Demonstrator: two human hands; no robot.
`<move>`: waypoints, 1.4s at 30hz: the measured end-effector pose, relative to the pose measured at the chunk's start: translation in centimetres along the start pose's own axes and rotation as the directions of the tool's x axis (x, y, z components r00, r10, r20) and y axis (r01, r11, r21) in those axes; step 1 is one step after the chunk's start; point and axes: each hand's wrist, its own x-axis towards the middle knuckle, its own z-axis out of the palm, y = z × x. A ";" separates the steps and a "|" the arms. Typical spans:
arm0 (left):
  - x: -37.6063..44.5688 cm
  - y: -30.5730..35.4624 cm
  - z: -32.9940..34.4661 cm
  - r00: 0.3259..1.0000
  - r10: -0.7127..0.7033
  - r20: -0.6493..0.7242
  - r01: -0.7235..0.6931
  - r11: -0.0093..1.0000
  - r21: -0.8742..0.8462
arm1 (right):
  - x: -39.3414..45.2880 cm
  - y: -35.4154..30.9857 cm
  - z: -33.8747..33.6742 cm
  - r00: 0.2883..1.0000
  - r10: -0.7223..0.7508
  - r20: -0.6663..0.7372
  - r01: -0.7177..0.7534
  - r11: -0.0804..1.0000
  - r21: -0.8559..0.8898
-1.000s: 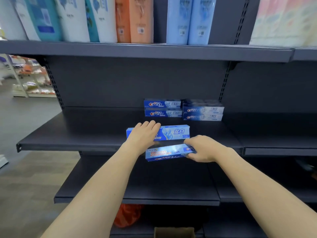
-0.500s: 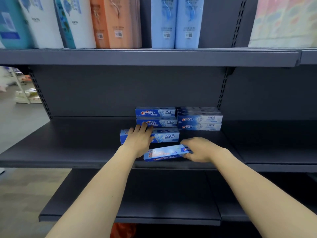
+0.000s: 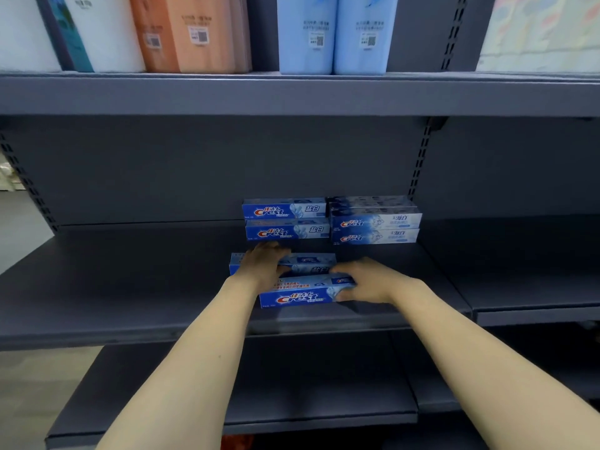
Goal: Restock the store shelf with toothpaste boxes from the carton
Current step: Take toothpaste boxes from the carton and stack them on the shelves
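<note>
Two blue toothpaste boxes lie on the dark middle shelf (image 3: 130, 287). My left hand (image 3: 264, 263) rests flat on the rear box (image 3: 311, 263) and covers its left half. My right hand (image 3: 367, 282) grips the right end of the front box (image 3: 298, 295), which stands on its long edge. Behind them, against the back panel, two stacks of toothpaste boxes stand side by side, one on the left (image 3: 285, 219) and one on the right (image 3: 375, 222). The carton is out of view.
The upper shelf (image 3: 292, 95) carries tall packs in white, orange (image 3: 194, 34) and light blue (image 3: 334, 34). A lower shelf (image 3: 308, 394) juts out beneath my arms. An upright slotted rail (image 3: 420, 164) runs down the back panel to the right of the stacks.
Both hands have pushed their boxes further back on the shelf, toward the stacks. The front box has turned so its printed face now points at me. The view has moved closer and tilted up.
</note>
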 end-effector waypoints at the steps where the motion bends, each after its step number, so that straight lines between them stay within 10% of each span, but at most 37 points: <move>1: 0.2 -0.1 0.1 1.000 -0.005 0.009 0.006 0.999 -0.038 | 0.2 0.0 -0.1 1.000 0.013 0.004 -0.013 1.000 0.000; 25: 1.5 -2.0 -0.8 0.993 0.063 0.103 -0.044 0.984 -0.173 | 0.5 -1.4 -2.3 0.989 0.118 0.093 -0.099 0.977 -0.188; 42: -0.1 -4.1 -4.9 0.997 -0.044 0.068 0.067 0.918 -0.390 | 3.3 -3.2 -4.1 0.975 -0.006 -0.220 0.021 0.998 0.065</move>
